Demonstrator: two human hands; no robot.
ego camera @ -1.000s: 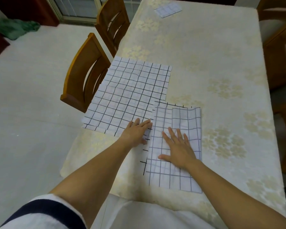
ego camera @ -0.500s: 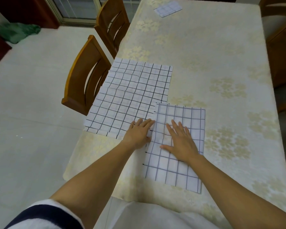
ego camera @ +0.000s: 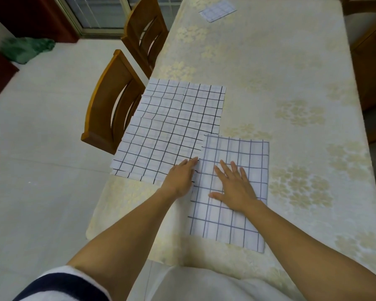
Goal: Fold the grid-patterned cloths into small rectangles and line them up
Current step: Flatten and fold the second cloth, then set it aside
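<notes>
- The nearer grid-patterned cloth (ego camera: 226, 224) is laid flat on the table (ego camera: 280, 61), close to its near edge, as a tall rectangle.
- Its far left corner is placed over the near right corner of a larger spread of grid cloths (ego camera: 172, 127), which reaches over the left side of the table.
- The right hand (ego camera: 234, 190) is pressed flat on the nearer cloth, with the fingers straight and spread; nothing is gripped.
- The left hand (ego camera: 180, 179) is laid flat at the left edge of this cloth, fingers straight and together; nothing is held.
- A small folded grid cloth (ego camera: 217, 10) is seen at the far end of the table, well apart.
- Two wooden chairs (ego camera: 111, 109) are placed at the left side.
- A green bundle (ego camera: 24, 48) is seen on the floor.
</notes>
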